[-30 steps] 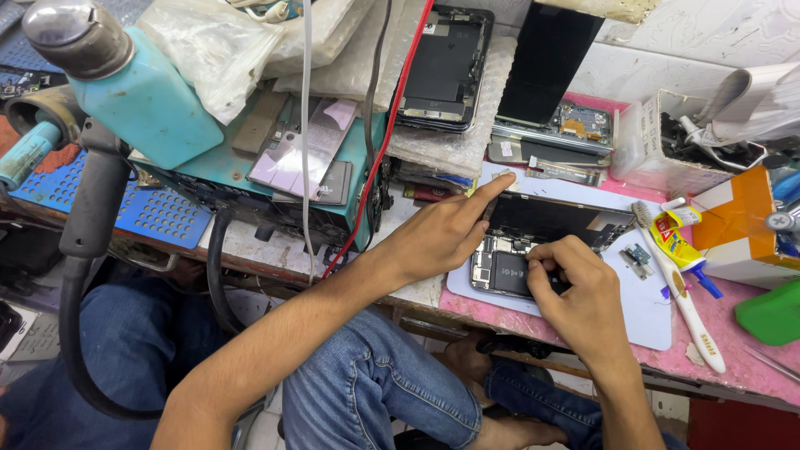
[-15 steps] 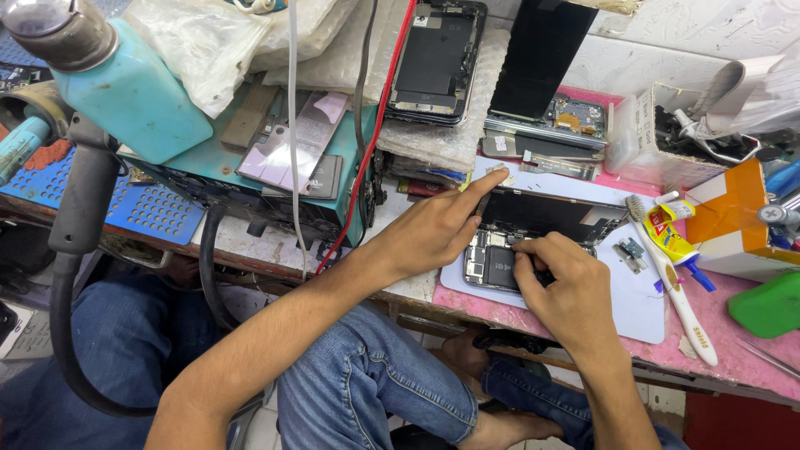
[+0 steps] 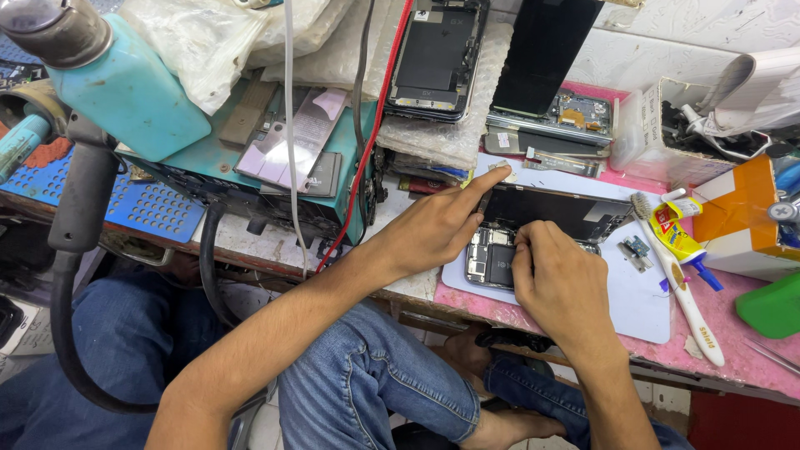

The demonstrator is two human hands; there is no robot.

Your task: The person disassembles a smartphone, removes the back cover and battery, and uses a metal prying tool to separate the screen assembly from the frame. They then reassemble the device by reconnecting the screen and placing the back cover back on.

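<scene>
Steadying opened phone (image 3: 533,237), long axis left-right, left hand (image 3: 425,233) forefinger extended, right hand (image 3: 558,279) fingers pinched inside.

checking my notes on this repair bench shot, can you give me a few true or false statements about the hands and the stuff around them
1. Both hands rest on the opened phone lying on the white mat. True: the left hand and the right hand are both on it.
2. The left hand's index finger is curled into a fist. False: it is stretched out along the phone's upper edge.
3. A toothbrush lies to the right of the phone. True.
4. The right hand holds the toothbrush. False: the brush lies apart from it on the mat and pink surface.
5. The dark screen panel lies flat on the mat. False: it stands leaning at the back of the bench.
</scene>
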